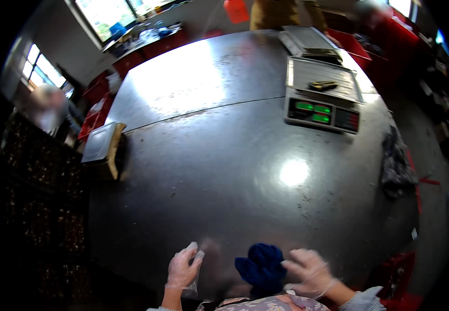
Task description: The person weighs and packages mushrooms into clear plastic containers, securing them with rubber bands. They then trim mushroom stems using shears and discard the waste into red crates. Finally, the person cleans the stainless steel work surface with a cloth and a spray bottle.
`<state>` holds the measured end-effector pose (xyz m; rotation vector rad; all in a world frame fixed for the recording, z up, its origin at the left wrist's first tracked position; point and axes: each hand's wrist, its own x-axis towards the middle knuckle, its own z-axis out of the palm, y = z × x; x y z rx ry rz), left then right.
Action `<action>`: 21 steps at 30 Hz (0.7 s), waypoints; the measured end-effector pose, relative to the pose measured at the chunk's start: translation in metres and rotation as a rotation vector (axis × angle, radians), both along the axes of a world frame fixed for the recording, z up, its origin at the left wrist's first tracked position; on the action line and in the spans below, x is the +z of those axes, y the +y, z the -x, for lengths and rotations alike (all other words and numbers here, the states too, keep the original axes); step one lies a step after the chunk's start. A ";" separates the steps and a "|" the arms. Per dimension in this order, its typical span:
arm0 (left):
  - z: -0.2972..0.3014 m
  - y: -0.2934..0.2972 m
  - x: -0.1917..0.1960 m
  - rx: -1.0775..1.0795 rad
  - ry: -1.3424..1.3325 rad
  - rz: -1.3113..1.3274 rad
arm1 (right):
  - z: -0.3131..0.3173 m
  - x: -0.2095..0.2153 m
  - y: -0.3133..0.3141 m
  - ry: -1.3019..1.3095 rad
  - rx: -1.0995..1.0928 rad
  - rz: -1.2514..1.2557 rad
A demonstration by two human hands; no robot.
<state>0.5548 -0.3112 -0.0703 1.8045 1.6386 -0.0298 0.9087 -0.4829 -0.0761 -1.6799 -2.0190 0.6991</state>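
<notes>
A crumpled dark blue cloth (261, 267) lies bunched at the table's near edge, close to my body. My right hand (311, 274), in a thin clear glove, is just right of it with fingers spread; its fingertips reach the cloth's edge, and I cannot tell whether they touch it. To the left of the cloth, and apart from it, my left hand (184, 268) wears the same kind of glove. Its fingers are loosely bent and parted, holding nothing.
The dark metal table (203, 171) has a seam across it. At the far right stands a weighing scale (323, 111) with a yellow-black tool (323, 85) on its pan; another scale (310, 41) is behind. A box-like item (101, 145) sits left, a dark plastic bag (396, 163) right.
</notes>
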 end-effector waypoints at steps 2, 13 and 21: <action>-0.005 -0.039 -0.021 -0.046 -0.192 -0.130 | 0.034 -0.020 -0.027 0.045 -0.011 -0.045; -0.050 -0.111 -0.044 0.039 -0.646 -0.289 | 0.116 -0.099 0.007 -0.150 0.113 -0.246; -0.027 -0.141 -0.064 0.148 -0.753 -0.099 | 0.078 -0.083 -0.070 -0.311 -0.199 -0.085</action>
